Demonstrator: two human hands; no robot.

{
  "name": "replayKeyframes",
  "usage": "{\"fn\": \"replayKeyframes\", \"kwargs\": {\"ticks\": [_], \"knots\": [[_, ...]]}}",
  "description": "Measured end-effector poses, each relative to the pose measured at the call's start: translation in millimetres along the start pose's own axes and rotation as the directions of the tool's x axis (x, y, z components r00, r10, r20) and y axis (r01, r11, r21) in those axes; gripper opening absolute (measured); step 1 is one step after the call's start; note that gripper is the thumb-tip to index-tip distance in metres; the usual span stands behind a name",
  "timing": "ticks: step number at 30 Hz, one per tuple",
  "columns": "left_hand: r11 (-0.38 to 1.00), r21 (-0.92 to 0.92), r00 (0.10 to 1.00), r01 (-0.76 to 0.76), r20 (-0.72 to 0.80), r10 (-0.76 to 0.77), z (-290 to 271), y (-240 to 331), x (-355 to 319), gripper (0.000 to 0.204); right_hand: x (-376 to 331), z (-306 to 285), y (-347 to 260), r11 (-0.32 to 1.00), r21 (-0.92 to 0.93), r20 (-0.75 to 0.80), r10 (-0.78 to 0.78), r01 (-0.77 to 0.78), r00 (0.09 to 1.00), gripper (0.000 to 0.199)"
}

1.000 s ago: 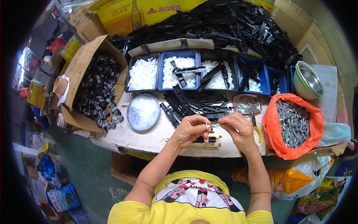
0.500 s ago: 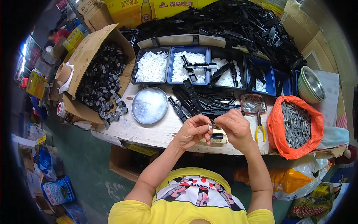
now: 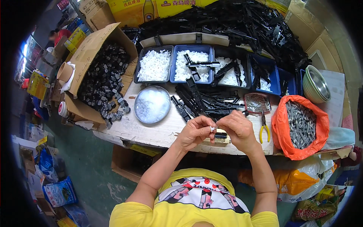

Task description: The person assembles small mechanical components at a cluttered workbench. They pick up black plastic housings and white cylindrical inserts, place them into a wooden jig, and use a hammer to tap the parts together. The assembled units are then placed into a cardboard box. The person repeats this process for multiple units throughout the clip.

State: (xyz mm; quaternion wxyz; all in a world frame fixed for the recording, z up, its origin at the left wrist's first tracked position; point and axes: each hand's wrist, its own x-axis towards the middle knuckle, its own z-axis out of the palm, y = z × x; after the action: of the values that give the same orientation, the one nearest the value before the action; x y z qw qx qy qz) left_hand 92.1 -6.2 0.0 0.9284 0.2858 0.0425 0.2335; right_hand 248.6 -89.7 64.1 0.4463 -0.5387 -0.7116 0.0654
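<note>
Only one view here, the head cam looking down, so here goes. Both hands are up together near the front edge of the counter (image 3: 151, 130): the left hand (image 3: 194, 132) is pinched narrow on a small white plastic piece (image 3: 212, 129), and the right hand (image 3: 239, 130) has its fingertips closed on the same piece from the other side, with something dark just under them that I can't make out. Compared with half a second and a second back, the hands sit in pretty much the same spot and the same pinch, only the camera has tipped a bit, so I'd guess this is still the fiddly fitting bit and not a reach for a new part. Room-wise it's tight ahead: a heap of black strips (image 3: 206, 100) lies just beyond the knuckles, a round metal dish (image 3: 152, 104) of clear bits sits to the left, yellow-handled pliers (image 3: 263, 128) just right of the right hand, and an orange bag of grey pieces (image 3: 300, 125) past those. The open room is really just the bare strip of counter on the left front, plus the air above the near edge.
</note>
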Motion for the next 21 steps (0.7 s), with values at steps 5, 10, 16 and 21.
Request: {"fn": "replayKeyframes", "kwargs": {"ticks": [5,10,16,21], "knots": [[1.000,0.022,0.999,0.015,-0.043,-0.014,1.5,1.5,-3.9,0.010,-0.7,0.5,-2.6,1.000,0.016,-0.006,0.023,-0.023,1.000,0.018],[0.998,0.040,0.997,0.039,-0.071,-0.037,1.5,-1.5,-6.4,0.010,-2.8,4.8,-3.2,0.998,0.051,-0.002,0.031,-0.031,1.000,0.018],[0.953,0.296,0.991,-0.066,-0.090,0.096,1.8,-4.1,-9.1,0.012,-7.6,9.8,-2.7,0.998,0.025,-0.056,0.066,-0.065,0.996,0.019],[0.865,0.476,0.961,-0.159,-0.124,0.246,1.3,-12.5,-12.9,0.012,-13.7,20.2,-7.5,0.992,0.008,-0.162,0.123,-0.123,0.979,0.021]]}}
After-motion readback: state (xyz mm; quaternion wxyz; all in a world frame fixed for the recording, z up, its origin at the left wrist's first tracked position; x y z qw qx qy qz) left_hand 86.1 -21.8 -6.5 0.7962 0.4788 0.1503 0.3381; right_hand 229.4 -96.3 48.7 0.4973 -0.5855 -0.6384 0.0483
